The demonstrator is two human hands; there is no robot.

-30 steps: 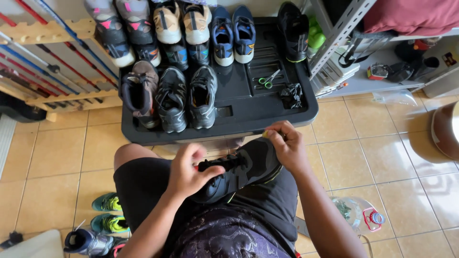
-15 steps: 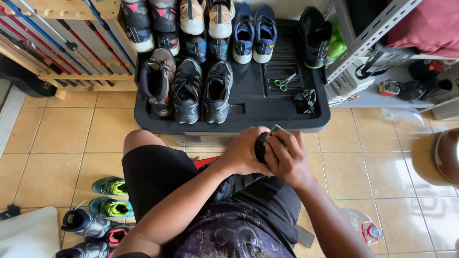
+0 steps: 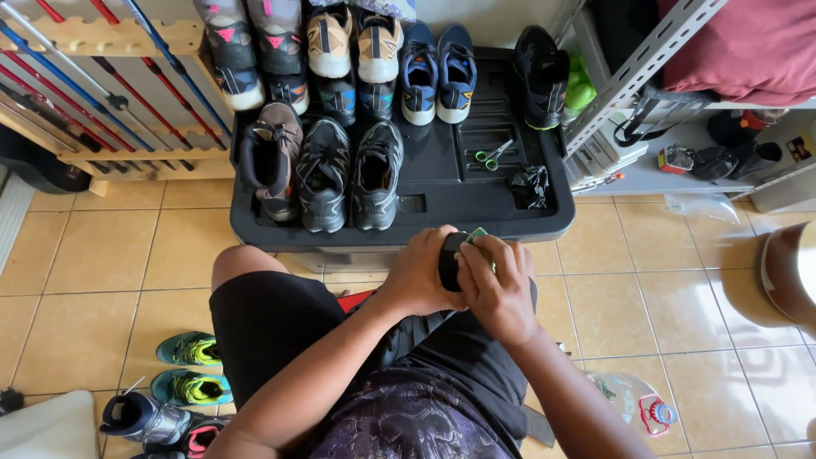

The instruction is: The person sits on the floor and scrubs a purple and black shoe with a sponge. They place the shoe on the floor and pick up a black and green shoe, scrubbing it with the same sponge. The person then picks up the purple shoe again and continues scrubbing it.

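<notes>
Both hands (image 3: 463,276) – fingers clamped on one black shoe (image 3: 450,259), perhaps | scissors (image 3: 490,156) – one pair | tray (image 3: 442,204): three black shoes (image 3: 323,174)

Light: bright, even daylight | glare: floor tiles (image 3: 697,280) at right | focus: sharp | edges: perhaps slightly bowed

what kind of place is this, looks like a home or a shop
Most likely a home storage corner or hobby room, not a shop: worn shoes lined up on a black bin lid, a metal shelf of odds and ends, and a tiled floor.
</notes>
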